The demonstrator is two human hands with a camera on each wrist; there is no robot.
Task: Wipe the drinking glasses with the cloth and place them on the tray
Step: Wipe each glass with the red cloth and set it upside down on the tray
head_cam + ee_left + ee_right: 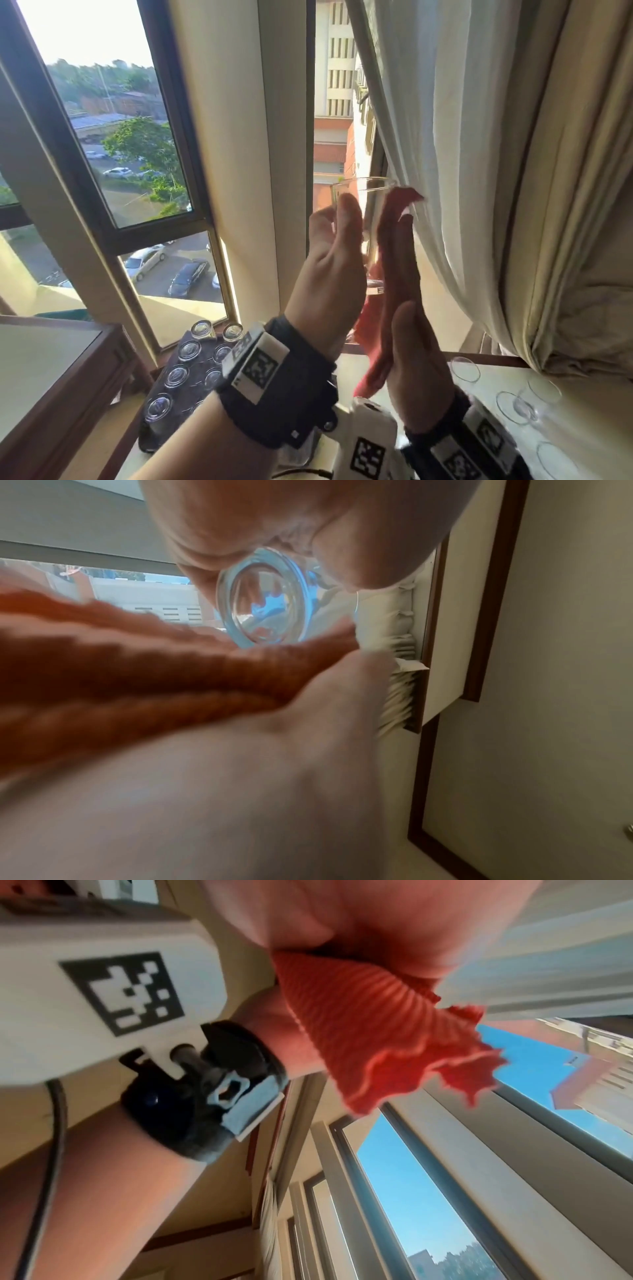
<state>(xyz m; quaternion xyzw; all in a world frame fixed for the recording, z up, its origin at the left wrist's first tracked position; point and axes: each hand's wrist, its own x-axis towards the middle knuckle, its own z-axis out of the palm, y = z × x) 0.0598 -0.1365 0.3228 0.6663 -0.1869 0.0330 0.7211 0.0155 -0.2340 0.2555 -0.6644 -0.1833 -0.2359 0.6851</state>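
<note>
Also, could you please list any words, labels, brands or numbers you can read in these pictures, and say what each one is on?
No readable words, brands or numbers appear in any view.
The wrist camera units carry black-and-white square code patterns, not letters; one shows large in the right wrist view.
The drinking glass and the red cloth held between the hands bear no print.
Cars and buildings outside are too small to read.
</note>
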